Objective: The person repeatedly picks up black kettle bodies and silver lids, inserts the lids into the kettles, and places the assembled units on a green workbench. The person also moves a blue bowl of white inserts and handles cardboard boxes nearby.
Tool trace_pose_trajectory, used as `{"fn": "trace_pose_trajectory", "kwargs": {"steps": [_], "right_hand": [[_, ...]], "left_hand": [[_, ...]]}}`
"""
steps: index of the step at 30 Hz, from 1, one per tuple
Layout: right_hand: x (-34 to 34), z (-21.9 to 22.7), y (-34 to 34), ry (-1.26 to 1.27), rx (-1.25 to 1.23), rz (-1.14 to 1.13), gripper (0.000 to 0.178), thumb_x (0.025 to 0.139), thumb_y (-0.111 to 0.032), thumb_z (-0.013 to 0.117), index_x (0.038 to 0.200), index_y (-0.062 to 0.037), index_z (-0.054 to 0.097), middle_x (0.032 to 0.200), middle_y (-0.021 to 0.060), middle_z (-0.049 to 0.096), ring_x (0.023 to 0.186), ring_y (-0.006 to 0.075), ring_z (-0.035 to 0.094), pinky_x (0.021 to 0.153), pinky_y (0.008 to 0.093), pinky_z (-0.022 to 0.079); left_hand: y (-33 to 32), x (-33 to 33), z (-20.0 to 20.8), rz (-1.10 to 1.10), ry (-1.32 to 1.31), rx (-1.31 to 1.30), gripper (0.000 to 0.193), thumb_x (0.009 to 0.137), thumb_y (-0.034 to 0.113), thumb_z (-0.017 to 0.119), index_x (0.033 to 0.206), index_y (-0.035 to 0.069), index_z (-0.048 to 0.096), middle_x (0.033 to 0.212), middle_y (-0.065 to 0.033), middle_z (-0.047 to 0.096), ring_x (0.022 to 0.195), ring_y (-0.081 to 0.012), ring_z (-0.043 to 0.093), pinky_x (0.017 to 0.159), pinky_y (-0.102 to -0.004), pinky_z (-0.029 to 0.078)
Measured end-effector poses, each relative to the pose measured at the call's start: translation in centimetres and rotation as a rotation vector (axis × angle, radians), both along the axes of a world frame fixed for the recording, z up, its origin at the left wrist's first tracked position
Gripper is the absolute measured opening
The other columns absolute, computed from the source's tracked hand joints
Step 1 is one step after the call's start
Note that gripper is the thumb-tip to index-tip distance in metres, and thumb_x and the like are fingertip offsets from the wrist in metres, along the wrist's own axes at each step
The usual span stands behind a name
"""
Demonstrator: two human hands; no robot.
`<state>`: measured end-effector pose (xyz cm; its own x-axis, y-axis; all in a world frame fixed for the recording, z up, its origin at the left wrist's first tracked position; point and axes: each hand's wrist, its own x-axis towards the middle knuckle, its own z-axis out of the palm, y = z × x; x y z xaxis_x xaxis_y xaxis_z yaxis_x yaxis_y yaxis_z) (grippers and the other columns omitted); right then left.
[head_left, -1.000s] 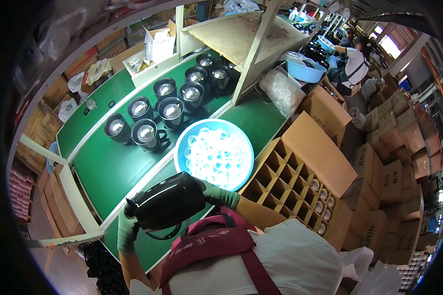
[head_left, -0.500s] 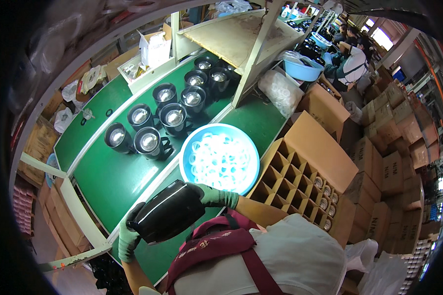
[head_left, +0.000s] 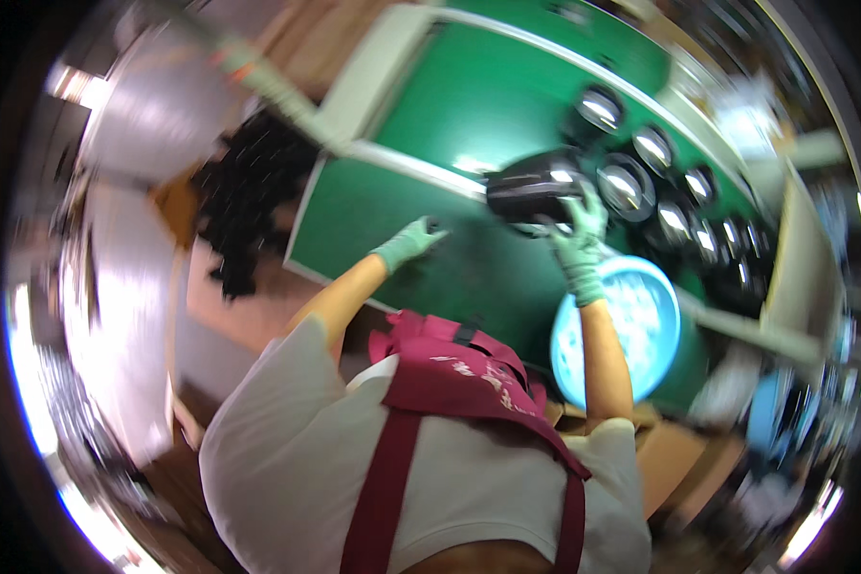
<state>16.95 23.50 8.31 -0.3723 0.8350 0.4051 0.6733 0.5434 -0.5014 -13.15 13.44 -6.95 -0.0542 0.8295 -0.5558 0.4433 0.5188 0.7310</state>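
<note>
My right hand (head_left: 581,234), in a pale green glove, grips one end of a black cup-shaped lamp housing (head_left: 531,188), which lies sideways above the green workbench (head_left: 450,277). My left hand (head_left: 407,246), gloved the same way, is apart from the housing over the near left bench. Its fingers are closed round a small dark thing too blurred to name. Several more black lamp housings (head_left: 626,187) with shiny round insides stand beyond my right hand. Below that hand a light blue basin (head_left: 557,359) holds many whitish translucent rings, partly covered by my right forearm.
Left of the bench is a heap of black parts (head_left: 249,201) by some cardboard. A pale rail (head_left: 416,170) divides the bench. An upright pale board (head_left: 794,258) stands at the right, and a cardboard box (head_left: 674,464) is near my right elbow.
My view has swung left, toward the bench's end and the black heap. My left hand has come off the lamp housing and moved away; my right hand still holds it.
</note>
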Motion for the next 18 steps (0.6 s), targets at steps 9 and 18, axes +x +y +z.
{"fn": "trace_pose_trajectory", "kwargs": {"steps": [9,18], "right_hand": [[0.0,-8.7,9.5,-0.568,0.171,-0.154,0.064,0.075,-0.021,0.073,0.132,-0.0029,0.049,0.136,0.0241,0.046,0.122,0.0428,0.048,0.102,0.0515,0.04],[-4.2,-7.8,-6.8,-0.147,-0.278,0.397,0.046,0.081,-0.012,0.068,0.124,-0.0022,0.054,0.124,0.02,0.055,0.115,0.0381,0.053,0.102,0.0439,0.039]], "left_hand": [[-13.5,-1.9,-1.8,0.086,0.005,-0.011,0.04,0.084,0.044,0.066,0.104,0.009,0.067,0.093,-0.0104,0.07,0.085,-0.0232,0.066,0.077,-0.0379,0.052],[-21.2,-0.2,0.4,-0.084,0.233,-0.106,0.05,0.083,0.043,0.062,0.12,0.01,0.062,0.115,-0.0152,0.064,0.106,-0.0335,0.062,0.091,-0.0449,0.049]]}}
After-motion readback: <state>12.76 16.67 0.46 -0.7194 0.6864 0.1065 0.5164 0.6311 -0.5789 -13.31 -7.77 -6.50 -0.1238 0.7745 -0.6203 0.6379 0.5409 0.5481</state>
